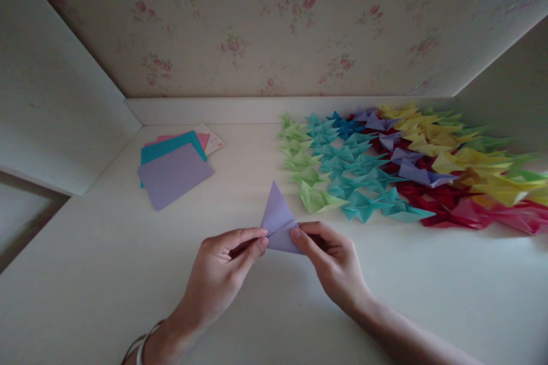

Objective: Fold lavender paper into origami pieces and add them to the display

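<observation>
A lilac paper [278, 218], folded into a triangle with its tip pointing away from me, is held just above the white table [85, 274]. My left hand [226, 268] pinches its left lower corner between thumb and fingers. My right hand [329, 256] pinches its right lower corner the same way. Both hands are closed on the paper.
A small stack of flat paper sheets [173, 168], lilac on top with teal and pink beneath, lies at the far left. Several folded paper pieces [398, 171] in green, teal, purple, red, yellow and pink spread across the far right. A floral wall [274, 28] stands behind.
</observation>
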Tool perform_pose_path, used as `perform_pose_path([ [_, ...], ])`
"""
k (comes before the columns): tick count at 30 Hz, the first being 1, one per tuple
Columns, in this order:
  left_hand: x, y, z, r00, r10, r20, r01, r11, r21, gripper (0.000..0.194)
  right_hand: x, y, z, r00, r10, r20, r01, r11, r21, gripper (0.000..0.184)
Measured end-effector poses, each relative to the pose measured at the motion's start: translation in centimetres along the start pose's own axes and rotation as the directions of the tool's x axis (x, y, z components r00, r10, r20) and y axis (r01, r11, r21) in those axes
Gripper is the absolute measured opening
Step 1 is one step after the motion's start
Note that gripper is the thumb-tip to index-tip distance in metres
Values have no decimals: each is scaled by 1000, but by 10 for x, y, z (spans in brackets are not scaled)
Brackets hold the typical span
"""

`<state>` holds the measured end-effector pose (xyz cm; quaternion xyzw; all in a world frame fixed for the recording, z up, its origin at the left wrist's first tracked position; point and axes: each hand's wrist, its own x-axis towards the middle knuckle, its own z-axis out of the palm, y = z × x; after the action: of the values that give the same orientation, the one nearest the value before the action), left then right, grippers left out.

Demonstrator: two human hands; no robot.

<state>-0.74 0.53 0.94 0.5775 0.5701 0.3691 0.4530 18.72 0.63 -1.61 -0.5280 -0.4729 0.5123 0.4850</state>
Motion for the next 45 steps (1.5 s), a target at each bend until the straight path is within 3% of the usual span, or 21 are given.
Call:
perform_pose_path([
  [4,1,1,2,1000,-28,-5,28,996,-83,18,1,-3,3,1000,-1,-14,2,999,45,22],
  [8,3,2,2,994,-109,27,112,979,-172,48,2,-2,5,1000,7,2,-7,991,137,20],
  [10,5,1,2,987,-153,59,161,969,-186,54,2,-1,5,999,25,30,-29,985,173,23],
  [14,8,-3,2,961,-171,218,211,962,-174,29,0,2,4,997,27,77,-38,988,152,20],
  [17,8,-5,4,936,-211,283,270,944,-191,26,-1,3,2,997,10,76,-16,996,87,19],
  [22,6,-2,5,953,-201,227,241,956,-167,25,-2,4,0,996,6,92,-1,998,-56,22],
  [26,3,0,4,976,-148,160,164,982,-92,25,-1,4,2,992,23,128,-25,1000,14,25],
  [30,2,1,4,971,-125,201,142,988,-68,23,1,1,5,962,78,262,-105,990,93,39],
  [35,1,3,5,964,-129,231,145,988,-56,22,5,-5,5,931,128,342,-171,980,99,46],
  [40,1,5,5,960,-175,221,194,979,-67,22,6,-10,4,920,157,358,-205,974,100,33],
  [45,1,2,5,959,-173,225,196,977,-86,21,5,-9,3,913,216,345,-276,952,132,36],
])
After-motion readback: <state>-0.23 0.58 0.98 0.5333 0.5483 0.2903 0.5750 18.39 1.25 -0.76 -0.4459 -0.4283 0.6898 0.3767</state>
